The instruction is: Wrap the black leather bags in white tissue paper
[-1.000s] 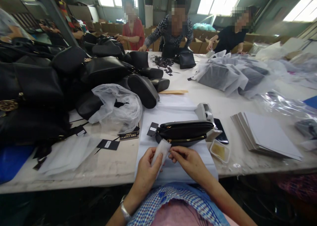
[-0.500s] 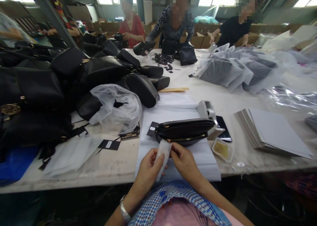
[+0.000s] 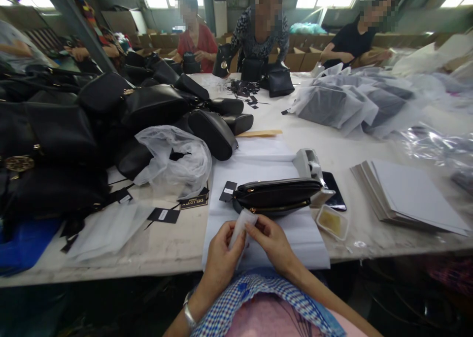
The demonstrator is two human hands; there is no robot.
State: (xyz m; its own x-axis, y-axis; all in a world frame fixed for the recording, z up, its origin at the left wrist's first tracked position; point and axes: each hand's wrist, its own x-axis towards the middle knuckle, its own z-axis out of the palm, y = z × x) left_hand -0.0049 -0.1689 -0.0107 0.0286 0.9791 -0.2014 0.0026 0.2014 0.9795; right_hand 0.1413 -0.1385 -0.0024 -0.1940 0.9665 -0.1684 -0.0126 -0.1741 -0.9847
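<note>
A folded strip of thin white tissue-like wrapping is between my two hands, close to the table's front edge. My left hand is closed around its lower left side. The fingers of my right hand pinch its upper right end, near the zipper of a black handbag. That bag lies across a white sheet, with gold zipper pulls at its left end. A black hang tag sticks out from it on the left. What the strip wraps around, if anything, is hidden.
Black bags are heaped at left, beside a crumpled clear plastic bag. A tape dispenser, phone, small dish and stacked grey boards stand right. Bagged goods lie beyond; several co-workers stand opposite.
My right fingers have moved onto the strip's top end, which now looks more folded over. Across the table, a co-worker has raised a black bag upright, and another has shifted their arms.
</note>
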